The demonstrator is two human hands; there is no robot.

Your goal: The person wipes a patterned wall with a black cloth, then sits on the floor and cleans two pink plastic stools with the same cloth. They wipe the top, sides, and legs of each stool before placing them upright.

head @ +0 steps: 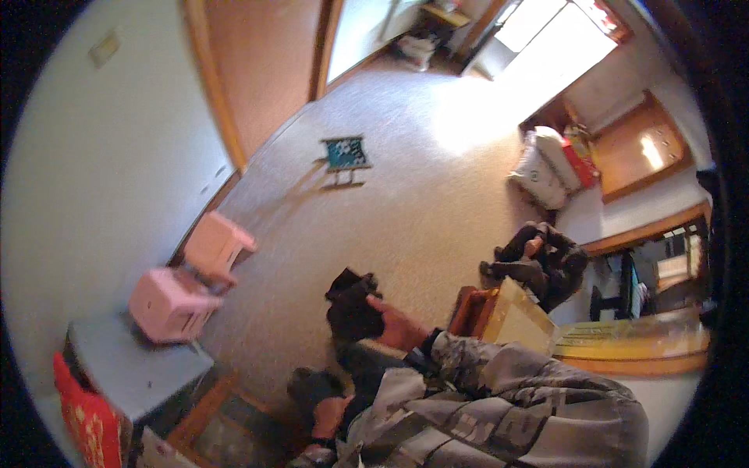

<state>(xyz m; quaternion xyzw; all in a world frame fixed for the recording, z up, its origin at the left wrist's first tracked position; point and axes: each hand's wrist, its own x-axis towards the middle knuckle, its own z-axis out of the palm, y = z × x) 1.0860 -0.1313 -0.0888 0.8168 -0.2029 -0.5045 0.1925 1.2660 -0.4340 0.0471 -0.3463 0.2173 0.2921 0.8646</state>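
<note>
My right hand reaches forward from a patterned grey-brown sleeve. Its thumb and fingers are closed on a black object, whose kind the blur hides. Lower and to the left is my left hand, at a dark rounded thing; its fingers are mostly hidden, so its grip is unclear. Dark cloth lies between the two hands, above the patterned jacket on my body.
Pink plastic stools stand by the left wall near a grey-topped cabinet. A small folding stool is on the floor ahead. At right, a person in dark clothes sits near a wooden box and stacked white sacks.
</note>
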